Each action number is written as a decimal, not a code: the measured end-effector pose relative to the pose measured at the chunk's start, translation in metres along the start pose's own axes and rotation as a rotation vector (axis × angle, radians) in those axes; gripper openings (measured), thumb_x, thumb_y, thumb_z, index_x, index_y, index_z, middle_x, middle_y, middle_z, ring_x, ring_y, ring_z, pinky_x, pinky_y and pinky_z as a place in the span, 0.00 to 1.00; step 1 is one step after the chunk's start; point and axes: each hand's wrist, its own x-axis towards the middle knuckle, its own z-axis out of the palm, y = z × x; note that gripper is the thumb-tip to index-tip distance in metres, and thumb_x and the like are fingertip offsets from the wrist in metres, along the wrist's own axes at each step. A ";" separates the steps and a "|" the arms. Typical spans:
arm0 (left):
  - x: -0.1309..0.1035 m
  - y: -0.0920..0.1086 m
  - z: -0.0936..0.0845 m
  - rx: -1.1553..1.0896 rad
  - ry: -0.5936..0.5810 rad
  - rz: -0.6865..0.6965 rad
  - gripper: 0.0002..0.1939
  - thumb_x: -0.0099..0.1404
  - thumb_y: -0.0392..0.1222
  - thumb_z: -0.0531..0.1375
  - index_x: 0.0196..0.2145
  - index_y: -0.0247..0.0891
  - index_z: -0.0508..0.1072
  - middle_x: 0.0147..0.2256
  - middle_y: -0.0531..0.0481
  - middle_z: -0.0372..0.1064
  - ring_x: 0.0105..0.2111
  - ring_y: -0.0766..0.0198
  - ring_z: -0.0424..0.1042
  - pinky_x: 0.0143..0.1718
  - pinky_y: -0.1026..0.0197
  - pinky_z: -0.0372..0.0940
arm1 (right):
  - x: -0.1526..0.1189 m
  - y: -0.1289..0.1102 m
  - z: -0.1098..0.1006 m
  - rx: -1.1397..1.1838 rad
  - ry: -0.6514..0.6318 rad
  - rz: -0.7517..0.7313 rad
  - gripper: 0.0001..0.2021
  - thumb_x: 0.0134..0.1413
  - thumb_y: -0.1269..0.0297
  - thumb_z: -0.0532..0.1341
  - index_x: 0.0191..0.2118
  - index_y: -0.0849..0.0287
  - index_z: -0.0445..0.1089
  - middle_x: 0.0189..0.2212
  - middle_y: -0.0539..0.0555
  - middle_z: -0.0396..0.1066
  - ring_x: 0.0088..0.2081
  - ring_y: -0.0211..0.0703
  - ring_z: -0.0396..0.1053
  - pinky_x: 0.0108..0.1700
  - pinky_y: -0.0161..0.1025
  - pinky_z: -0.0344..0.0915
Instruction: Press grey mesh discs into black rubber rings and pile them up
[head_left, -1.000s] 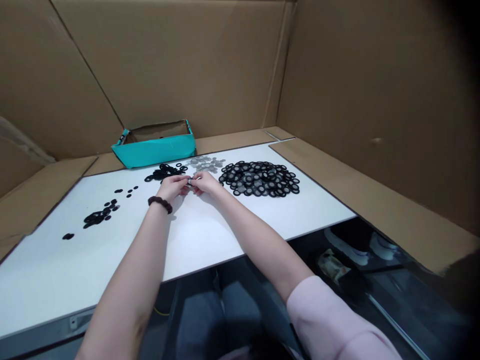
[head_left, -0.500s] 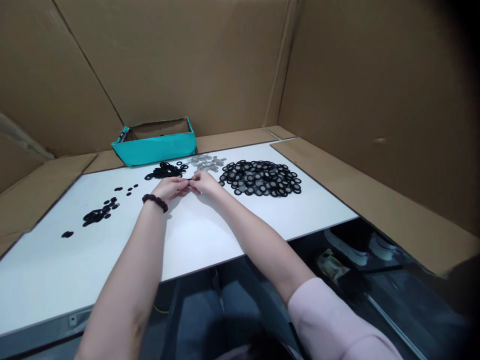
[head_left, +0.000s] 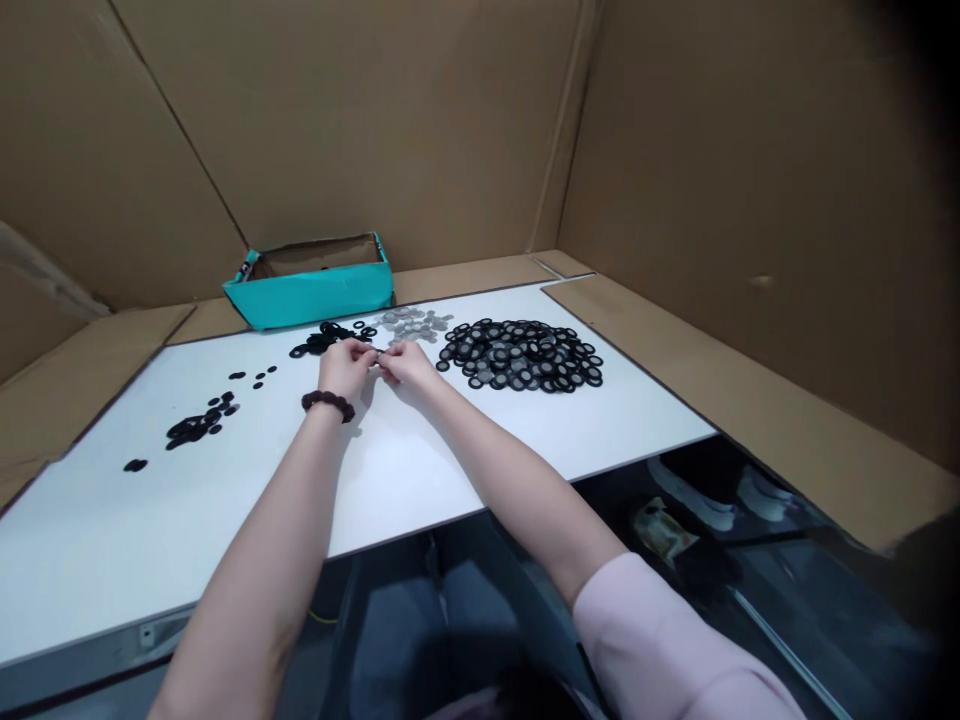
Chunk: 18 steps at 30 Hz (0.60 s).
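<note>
My left hand (head_left: 349,368), with a dark beaded band at the wrist, and my right hand (head_left: 407,362) meet over the white table. Their fingertips pinch a small black piece (head_left: 378,357) from both sides; it looks like one of the rings, but fingers cover most of it. Just beyond the left hand lies a heap of black rings (head_left: 330,335). Behind the right hand, flat grey discs (head_left: 412,323) are spread out. To its right sits a big pile of black rings with grey centres (head_left: 521,355).
A turquoise open box (head_left: 311,297) stands at the back, against the cardboard wall (head_left: 375,120). Small black pieces (head_left: 196,427) are scattered on the left of the white table (head_left: 420,470). Cardboard strips (head_left: 675,370) border the table's right side.
My left wrist has swung a little to the right and the hand has tilted more upright. Both hands stay together at the small black piece. The piles look the same.
</note>
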 end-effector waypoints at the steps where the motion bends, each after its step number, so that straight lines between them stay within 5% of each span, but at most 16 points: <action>1: 0.001 -0.001 0.000 0.045 -0.008 0.063 0.02 0.51 0.33 0.62 0.26 0.33 0.75 0.22 0.50 0.69 0.23 0.67 0.66 0.30 0.63 0.63 | -0.001 -0.002 -0.002 0.031 -0.053 0.037 0.13 0.57 0.73 0.56 0.22 0.60 0.58 0.13 0.45 0.57 0.16 0.31 0.58 0.21 0.28 0.58; 7: 0.003 -0.002 -0.003 -0.203 -0.133 -0.042 0.07 0.50 0.34 0.61 0.29 0.32 0.78 0.24 0.50 0.71 0.24 0.69 0.65 0.28 0.65 0.62 | -0.002 -0.009 -0.012 0.203 -0.141 0.090 0.12 0.58 0.77 0.56 0.25 0.61 0.58 0.13 0.46 0.62 0.14 0.29 0.61 0.20 0.27 0.63; 18: 0.006 -0.013 -0.002 -0.301 -0.214 -0.135 0.07 0.47 0.34 0.65 0.27 0.30 0.74 0.18 0.52 0.67 0.18 0.71 0.63 0.21 0.66 0.58 | -0.005 -0.008 -0.014 0.007 -0.060 -0.010 0.15 0.54 0.79 0.57 0.19 0.62 0.59 0.10 0.45 0.58 0.12 0.28 0.56 0.18 0.26 0.57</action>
